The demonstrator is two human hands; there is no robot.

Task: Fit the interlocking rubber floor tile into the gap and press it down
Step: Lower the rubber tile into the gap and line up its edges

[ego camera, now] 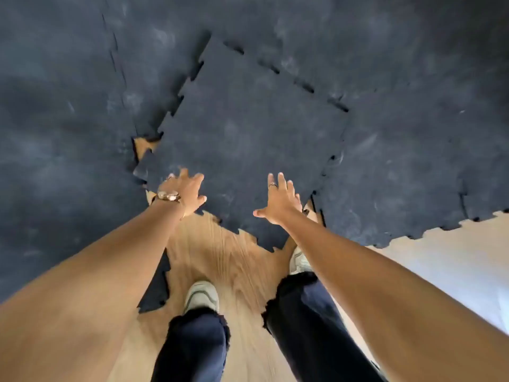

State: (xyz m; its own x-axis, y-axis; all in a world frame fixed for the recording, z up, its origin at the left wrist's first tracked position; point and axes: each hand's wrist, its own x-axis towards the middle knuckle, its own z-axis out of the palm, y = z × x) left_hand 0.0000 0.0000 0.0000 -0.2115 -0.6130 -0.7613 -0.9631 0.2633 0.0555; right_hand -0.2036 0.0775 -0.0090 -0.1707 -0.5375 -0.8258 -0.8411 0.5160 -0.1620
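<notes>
Reaching down with both arms, we have the tile (pixel 248 133) lying loose and skewed over the gap, not locked in yet. Left side first: laid mats (pixel 60 133) sit flat, and the tile's left teeth ride up over their edge, with a sliver of wood floor (pixel 214 260) showing at the corner. Our left hand (pixel 183 194), watch (pixel 168 195) on the wrist, rests on the tile's near-left edge, fingers (pixel 192 179) spread; whether they curl under the edge we cannot tell. Middle: tile's far edge shows dark open notches, so those tabs aren't seated. Our right hand (pixel 281 202) is flat on the near-right part, fingers splayed, gripping nothing that we can see. Right side teeth look close to the neighbour mat but not meshed. Judgement: placed roughly, alignment and all pressing still to do. Shoes (pixel 201 296) stand on bare wood below.
</notes>
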